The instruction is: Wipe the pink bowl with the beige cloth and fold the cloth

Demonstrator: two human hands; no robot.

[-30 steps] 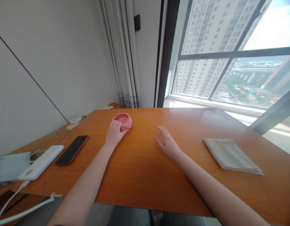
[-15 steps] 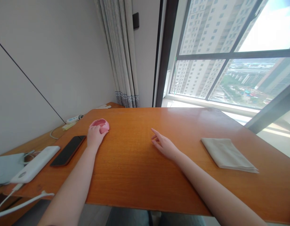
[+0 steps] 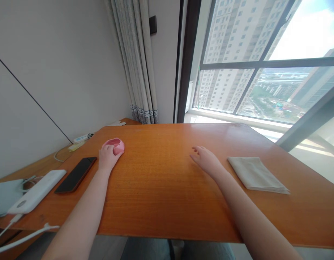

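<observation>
At the far left of the wooden table [image 3: 156, 187], a small pink bowl [image 3: 119, 145] with an uneven rim rests on the surface. My left hand [image 3: 107, 157] is closed on its near side; the fingers partly cover the wall. Right of the table's middle, my right hand [image 3: 206, 159] is open and holds nothing, its fingers pointing left and a little bent. Nearest to it lies a folded beige cloth [image 3: 257, 174], apart from the hand on the right.
A black phone [image 3: 76, 175] lies left of my left forearm. Beyond it sit a white power bank [image 3: 37, 191] with a plugged-in white cable [image 3: 23, 238], and a power strip [image 3: 82, 138] by the wall. A large window [image 3: 245, 86] stands behind the table.
My right hand has moved right, toward the cloth, and its fingers are more bent. My left hand stays on the pink bowl. The whole view has shifted slightly.
</observation>
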